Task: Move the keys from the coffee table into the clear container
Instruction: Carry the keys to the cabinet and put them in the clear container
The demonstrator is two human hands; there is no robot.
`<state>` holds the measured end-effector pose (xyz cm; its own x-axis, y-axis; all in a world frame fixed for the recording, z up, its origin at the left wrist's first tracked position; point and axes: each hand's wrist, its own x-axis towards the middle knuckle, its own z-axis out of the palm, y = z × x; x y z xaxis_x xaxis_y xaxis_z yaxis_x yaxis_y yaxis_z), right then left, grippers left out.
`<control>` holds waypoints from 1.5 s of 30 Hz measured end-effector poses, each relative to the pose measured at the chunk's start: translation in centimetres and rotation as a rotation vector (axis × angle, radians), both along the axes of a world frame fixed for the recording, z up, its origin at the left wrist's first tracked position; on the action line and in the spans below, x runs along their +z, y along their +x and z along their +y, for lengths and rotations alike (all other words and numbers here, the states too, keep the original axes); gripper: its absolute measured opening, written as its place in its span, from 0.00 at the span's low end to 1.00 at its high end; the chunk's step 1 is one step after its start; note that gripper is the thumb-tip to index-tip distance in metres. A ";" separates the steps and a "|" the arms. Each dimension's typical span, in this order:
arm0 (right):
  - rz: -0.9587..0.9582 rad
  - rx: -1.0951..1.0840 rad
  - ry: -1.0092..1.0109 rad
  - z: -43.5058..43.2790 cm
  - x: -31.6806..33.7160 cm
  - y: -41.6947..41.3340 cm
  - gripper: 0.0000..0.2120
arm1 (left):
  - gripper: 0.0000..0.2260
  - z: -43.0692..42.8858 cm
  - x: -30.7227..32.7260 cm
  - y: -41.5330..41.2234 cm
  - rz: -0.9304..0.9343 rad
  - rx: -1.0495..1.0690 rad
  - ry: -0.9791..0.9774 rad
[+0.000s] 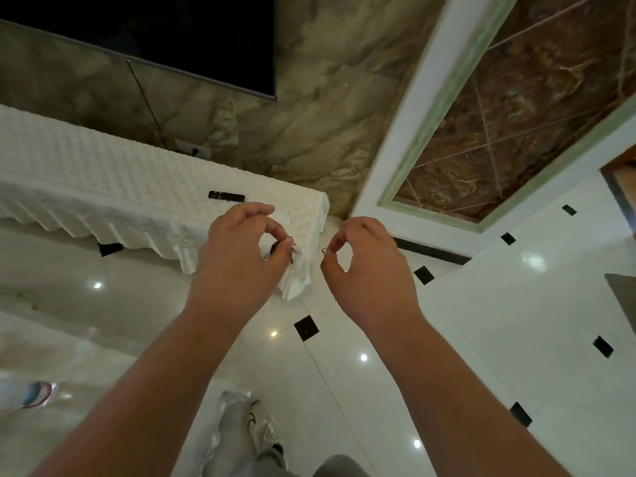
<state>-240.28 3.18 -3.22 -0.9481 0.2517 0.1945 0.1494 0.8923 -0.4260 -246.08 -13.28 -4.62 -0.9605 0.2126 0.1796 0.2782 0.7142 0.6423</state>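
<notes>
We see the fingers [339,244] of the right hand [370,270] pressed together, thumb against forefinger, pinching a small metal key ring [325,250] that shows just at their tips; whether keys hang from it we cannot tell, since the ring is tiny and partly hidden. The fingers [280,247] of the left hand [241,256] are also closed in a pinch, thumb meeting forefinger around a small dark object [275,247] that is too blurred and covered to name; it may be part of the keys. The two hands are held up side by side, near each other but apart, with a gap between their tips. Both bare forearms reach in from the near edge of the view. Behind the left hand lies a tabletop covered with a white quilted cloth [103,166] whose pleated skirt hangs down on the near side, its right corner drooping just behind the left fingertips. On that cloth, just beyond the left hand, rests a slim black remote control [226,196]. Farther off, on the left, a dark television screen [155,29] is mounted on a marbled wall, with a black cable [146,105] running down from it toward a wall socket [192,151]. Below the hands spreads a glossy white tiled floor [516,304] with small black diamond insets, and on the right a brown marble inlay framed in pale green and white. At the near edge we make out grey trousers and a white sneaker [260,426].
</notes>
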 end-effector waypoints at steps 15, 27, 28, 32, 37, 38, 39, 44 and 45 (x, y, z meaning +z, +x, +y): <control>0.005 0.478 -0.024 -12.4 0.6 -17.9 0.03 | 0.03 -14.4 0.2 -8.0 0.020 0.493 0.057; -0.011 0.978 -0.048 -18.5 -2.1 -30.8 0.06 | 0.03 -17.9 0.2 -11.9 -0.019 0.991 -0.025; -0.014 1.013 -0.051 -18.7 -2.0 -31.8 0.06 | 0.03 -17.8 0.5 -12.2 -0.009 1.025 -0.017; -0.025 1.117 -0.080 -19.3 -1.5 -35.0 0.05 | 0.04 -16.9 1.1 -13.2 0.008 1.127 -0.012; -0.080 1.205 -0.123 -20.7 -0.8 -37.4 0.04 | 0.03 -16.8 0.8 -14.0 -0.002 1.199 -0.012; -0.083 1.215 -0.125 -21.2 -0.7 -37.9 0.04 | 0.03 -17.1 0.8 -14.2 0.005 1.204 -0.020; -0.087 1.220 -0.126 -21.8 -0.7 -38.3 0.04 | 0.02 -17.6 0.7 -14.4 0.009 1.206 -0.027; -0.092 1.228 -0.111 -25.2 -1.5 -40.5 0.05 | 0.03 -20.6 -0.4 -16.3 -0.020 1.229 -0.008; -0.091 1.227 -0.104 -26.1 -1.8 -41.0 0.05 | 0.03 -21.4 -0.6 -16.8 -0.024 1.232 -0.006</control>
<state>-281.26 -22.88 -5.01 -0.5768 -0.8034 0.1477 -0.7299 0.4257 -0.5348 -262.92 -34.66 -5.23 -0.5234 -0.8367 0.1613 -0.5947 0.4942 0.6341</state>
